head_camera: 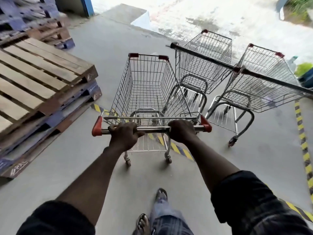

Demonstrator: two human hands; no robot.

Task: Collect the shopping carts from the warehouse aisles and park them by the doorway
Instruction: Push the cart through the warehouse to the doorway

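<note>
An empty wire shopping cart (149,85) with red corner caps stands right in front of me on the grey floor. My left hand (124,134) grips its chrome handle bar (155,128) left of the middle. My right hand (182,131) grips the same bar right of the middle. Two more empty carts stand side by side to the right, near the open doorway: a nearer-left one (205,61) and a right one (264,82), both with dark handle bars.
Stacked wooden and blue pallets (42,78) fill the left side, close to my cart. Yellow-black hazard tape (303,143) runs along the floor under the carts and at the right. Wet pale concrete (203,17) lies beyond the doorway, with a blue door frame (89,5).
</note>
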